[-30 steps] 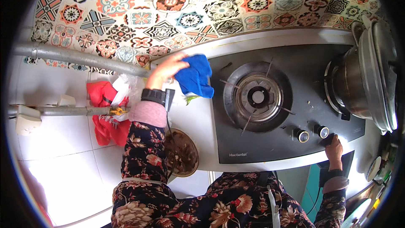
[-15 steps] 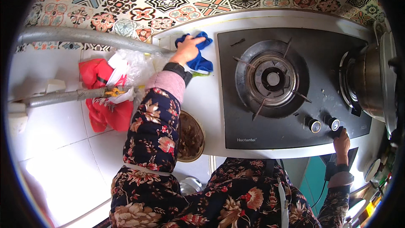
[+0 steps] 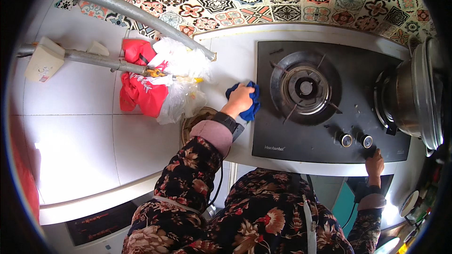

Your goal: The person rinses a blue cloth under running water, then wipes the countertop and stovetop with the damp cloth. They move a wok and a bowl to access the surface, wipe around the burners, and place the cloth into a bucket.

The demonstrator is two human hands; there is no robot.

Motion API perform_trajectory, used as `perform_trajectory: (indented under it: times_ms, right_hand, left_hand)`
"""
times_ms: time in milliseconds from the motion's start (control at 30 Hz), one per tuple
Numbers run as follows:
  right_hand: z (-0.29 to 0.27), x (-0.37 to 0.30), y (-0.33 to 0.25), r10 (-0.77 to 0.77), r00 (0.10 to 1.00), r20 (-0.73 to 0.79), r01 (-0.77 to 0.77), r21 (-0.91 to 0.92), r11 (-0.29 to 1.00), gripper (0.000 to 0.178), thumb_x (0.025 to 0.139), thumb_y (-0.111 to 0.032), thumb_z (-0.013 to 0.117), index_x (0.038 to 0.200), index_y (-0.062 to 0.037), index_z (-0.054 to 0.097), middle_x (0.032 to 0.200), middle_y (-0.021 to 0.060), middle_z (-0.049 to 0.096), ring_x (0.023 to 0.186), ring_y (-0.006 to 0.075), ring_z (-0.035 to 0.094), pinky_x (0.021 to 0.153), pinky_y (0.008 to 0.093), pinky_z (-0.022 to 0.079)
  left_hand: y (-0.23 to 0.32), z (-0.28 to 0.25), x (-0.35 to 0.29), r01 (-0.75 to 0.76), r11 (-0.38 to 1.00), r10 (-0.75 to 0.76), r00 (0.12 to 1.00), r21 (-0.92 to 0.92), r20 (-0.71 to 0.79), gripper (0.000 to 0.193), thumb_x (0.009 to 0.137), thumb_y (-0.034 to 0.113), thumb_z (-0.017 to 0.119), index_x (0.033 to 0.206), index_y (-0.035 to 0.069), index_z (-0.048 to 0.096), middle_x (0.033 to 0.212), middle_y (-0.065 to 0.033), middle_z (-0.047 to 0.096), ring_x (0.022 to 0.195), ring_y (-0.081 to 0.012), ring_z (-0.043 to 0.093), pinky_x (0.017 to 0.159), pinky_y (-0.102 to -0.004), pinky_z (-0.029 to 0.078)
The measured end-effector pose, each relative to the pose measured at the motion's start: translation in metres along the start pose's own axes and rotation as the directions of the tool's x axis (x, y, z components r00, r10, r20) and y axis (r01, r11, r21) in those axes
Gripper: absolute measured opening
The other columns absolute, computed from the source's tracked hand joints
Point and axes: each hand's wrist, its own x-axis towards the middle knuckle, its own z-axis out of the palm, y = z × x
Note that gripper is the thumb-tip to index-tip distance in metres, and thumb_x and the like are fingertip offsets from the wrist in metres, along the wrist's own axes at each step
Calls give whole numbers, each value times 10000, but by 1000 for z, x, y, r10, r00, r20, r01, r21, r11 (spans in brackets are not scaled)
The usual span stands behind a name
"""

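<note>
My left hand (image 3: 241, 99) presses a crumpled blue cloth (image 3: 254, 105) on the white counter, against the left edge of the black gas stove (image 3: 310, 146). Its fingers are closed over the cloth, which spreads out on both sides. At the stove's front right edge is my right hand (image 3: 375, 163), just below two round knobs (image 3: 346, 140). Its fingertips touch the edge there; they are small and dark, so their grip is unclear. An iron burner with pan supports (image 3: 306, 88) sits in the stove's middle left.
A lidded metal pot (image 3: 410, 91) stands on the stove's right side. Grey pipes (image 3: 136, 11) cross at the upper left. Red and clear plastic bags (image 3: 143, 95) lie by the lower pipe. A round brown-filled container (image 3: 188, 124) is partly hidden behind my left arm.
My left hand has drawn the blue cloth toward me and to the right, from the back of the counter to beside the stove. The view has shifted; my right hand stays by the stove edge.
</note>
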Motion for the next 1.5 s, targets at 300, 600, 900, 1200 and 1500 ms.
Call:
perform_trajectory:
  times_ms: [300, 600, 900, 1200, 1500]
  right_hand:
    - [-7, -2, -5, 52, 998, 21, -51, -24, 998, 364, 790, -124, 544, 1127, -7, 471, 990, 257, 631, 920, 433, 610, 795, 510, 483]
    - [-13, -4, -14, 158, 984, 77, -152, -75, 986, 471, 774, -98, 500, 1235, -7, 462, 1048, 229, 622, 976, 406, 601, 851, 487, 469]
    - [-15, -3, -18, 137, 990, 26, -136, -44, 990, 342, 803, -158, 532, 1112, -14, 498, 975, 236, 636, 919, 423, 614, 809, 499, 479]
    - [-10, -4, -14, 82, 997, 1, -82, -3, 997, 436, 776, -133, 518, 1188, 5, 480, 999, 240, 632, 926, 415, 619, 825, 487, 484]
    - [-21, -3, -20, 105, 993, 54, -103, -33, 994, 362, 806, -159, 520, 1135, -12, 495, 1000, 222, 635, 933, 405, 618, 810, 484, 486]
  left_hand:
    - [-31, -102, 83, 96, 639, 69, 981, -763, 181, 397, 725, -13, 559, 1110, 23, 650, 1019, -73, 669, 905, -186, 627, 803, -302, 504]
    - [4, -42, 190, 64, 987, 9, 891, 146, -454, 350, 867, 211, 530, 1209, 181, 595, 1224, -176, 518, 1056, -375, 562, 882, -438, 470]
    - [-2, -50, 148, -154, 971, 203, 937, 185, -284, 327, 836, 83, 511, 1092, 199, 678, 1165, -121, 584, 1023, -340, 590, 873, -426, 474]
    - [-8, -28, 51, -231, 955, 237, 971, 186, -11, 294, 819, 94, 554, 1087, 150, 661, 1090, -138, 616, 980, -362, 592, 864, -424, 485]
    - [32, -125, 131, -517, 813, 547, 836, -268, 46, 367, 850, 36, 600, 1217, 30, 590, 1204, -101, 624, 1098, -176, 576, 963, -311, 433]
